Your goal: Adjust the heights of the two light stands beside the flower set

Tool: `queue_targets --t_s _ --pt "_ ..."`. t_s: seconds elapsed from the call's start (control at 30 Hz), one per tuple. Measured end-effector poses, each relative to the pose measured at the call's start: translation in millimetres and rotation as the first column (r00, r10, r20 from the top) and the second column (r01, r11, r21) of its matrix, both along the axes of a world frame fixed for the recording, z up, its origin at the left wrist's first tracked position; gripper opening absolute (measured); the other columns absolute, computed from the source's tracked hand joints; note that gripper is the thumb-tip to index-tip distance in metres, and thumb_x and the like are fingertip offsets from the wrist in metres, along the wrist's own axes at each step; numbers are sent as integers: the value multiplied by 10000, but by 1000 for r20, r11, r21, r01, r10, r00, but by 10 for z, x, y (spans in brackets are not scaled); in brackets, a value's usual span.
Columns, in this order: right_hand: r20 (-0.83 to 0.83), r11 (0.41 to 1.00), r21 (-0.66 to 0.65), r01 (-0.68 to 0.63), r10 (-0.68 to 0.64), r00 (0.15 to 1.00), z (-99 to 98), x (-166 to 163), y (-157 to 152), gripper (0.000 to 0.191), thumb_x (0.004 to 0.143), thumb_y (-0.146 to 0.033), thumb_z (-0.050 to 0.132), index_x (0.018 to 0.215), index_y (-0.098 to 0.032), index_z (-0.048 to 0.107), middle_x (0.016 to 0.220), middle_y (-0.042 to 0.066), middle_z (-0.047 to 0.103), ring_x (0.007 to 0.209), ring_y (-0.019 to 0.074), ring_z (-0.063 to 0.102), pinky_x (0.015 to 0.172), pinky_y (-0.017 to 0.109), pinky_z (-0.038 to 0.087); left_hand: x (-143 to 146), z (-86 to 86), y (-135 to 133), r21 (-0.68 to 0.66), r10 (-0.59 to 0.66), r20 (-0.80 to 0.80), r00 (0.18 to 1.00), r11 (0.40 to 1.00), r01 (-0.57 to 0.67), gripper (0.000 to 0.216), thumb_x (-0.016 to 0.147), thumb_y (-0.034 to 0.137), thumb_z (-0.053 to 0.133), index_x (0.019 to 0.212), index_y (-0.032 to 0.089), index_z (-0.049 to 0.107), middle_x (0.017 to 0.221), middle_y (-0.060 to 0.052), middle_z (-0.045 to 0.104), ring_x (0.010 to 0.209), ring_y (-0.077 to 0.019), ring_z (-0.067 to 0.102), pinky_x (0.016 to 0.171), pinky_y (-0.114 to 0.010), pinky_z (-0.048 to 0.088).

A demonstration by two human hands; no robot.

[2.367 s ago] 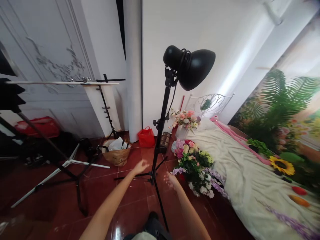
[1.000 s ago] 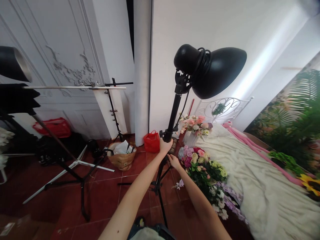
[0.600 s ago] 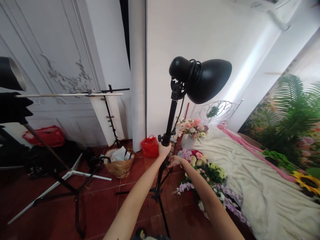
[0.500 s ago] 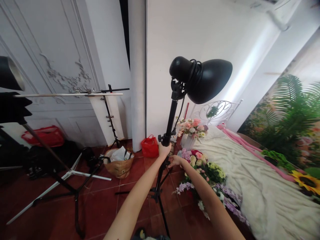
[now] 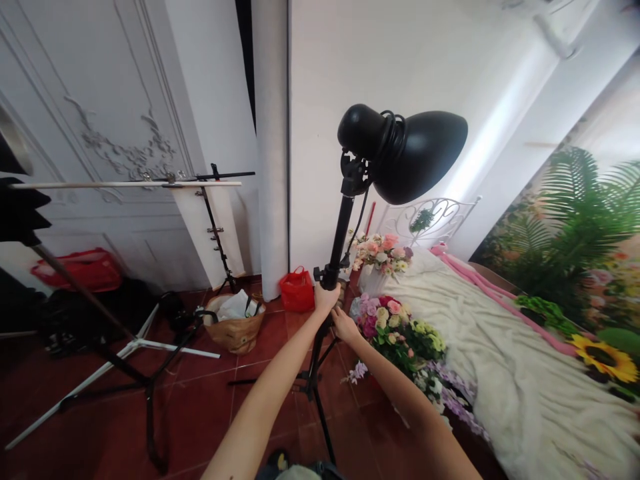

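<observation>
While the light stand (image 5: 334, 253) rises upright on the floor beside the bouquet (image 5: 400, 333) | left hand (image 5: 326, 298) grip closed round pole under collar | right hand (image 5: 345, 327) loosely curled just below, hold unclear | stand not lifted.

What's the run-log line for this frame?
left hand: grips light stand pole | right hand: at pole below | black lamp: on top
</observation>
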State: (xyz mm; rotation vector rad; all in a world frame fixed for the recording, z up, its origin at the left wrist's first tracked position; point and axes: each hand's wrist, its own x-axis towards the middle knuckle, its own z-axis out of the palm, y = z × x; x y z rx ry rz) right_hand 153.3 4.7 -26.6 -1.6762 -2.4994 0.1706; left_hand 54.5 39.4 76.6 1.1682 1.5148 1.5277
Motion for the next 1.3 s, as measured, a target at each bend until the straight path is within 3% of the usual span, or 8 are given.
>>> queue_targets --t_s 0.13,0.27,0.5,0.6,0.8,1.0,1.17,1.3 --pt "128 990 -136 45 -27 991 51 -56 202 467 740 -125 557 1198 -141 468 1211 151 482 1055 222 516 824 279 443 -1 23 -20 31 7 -8 1000 1000 -7 187 610 280 677 711 145 596 764 -117 692 748 -213 661 689 -306 507" --pt "167 982 -179 61 -31 986 -10 -88 232 240 785 -135 516 1013 -139 590 1059 136 585 903 211 599 760 283 457 -7 55 -48 73 -43 -10 999 996 44 127 629 252 658 667 147 598 716 -119 687 725 -219 663 664 -295 507" --pt "34 959 150 239 -247 969 -303 -185 -53 396 877 -95 328 1256 -149 431 1122 141 583 1048 203 550 886 301 393 -3 19 -24 49 -13 -25 1000 999 14 148 630 263 664 675 134 605 701 -118 685 703 -224 665 636 -288 506" --pt "-23 946 134 297 -296 955 -332 -208 -86 423 867 -89 320 1274 -155 415 1120 130 591 987 189 584 801 265 423 -1 -2 -5 48 -4 -19 1000 999 5 170 622 256 670 723 135 607 743 -114 694 727 -215 667 640 -278 507" --pt "6 979 -165 119 -120 993 -83 -45 139 316 766 -221 539 1072 -147 570 953 107 667 851 212 635 688 260 445 -6 29 -12 47 -10 -69 998 999 14 156 629 276 663 673 143 596 754 -126 694 724 -210 666 646 -281 508" --pt "-40 983 -180 30 -38 998 14 80 272 295 553 -303 766 790 -154 673 846 113 697 829 267 641 733 285 463 3 46 1 65 -28 -43 999 997 31 143 625 258 664 663 134 604 742 -127 698 718 -205 664 636 -270 506" --pt "-241 999 12 41 -37 970 -175 82 -74 322 834 -192 454 1108 -150 618 1090 129 653 1011 234 601 910 322 430 -10 22 -3 47 -15 -37 999 999 17 161 600 249 689 679 130 615 763 -138 703 731 -210 664 675 -291 516" --pt "-422 994 94 60 -15 906 -445 100 -505 603 805 -103 347 1403 -171 313 1434 88 357 1259 209 415 1036 322 357 -28 -61 -72 43 -46 -25 999 998 47 126 614 219 682 677 125 626 750 -135 704 718 -208 668 690 -300 522"
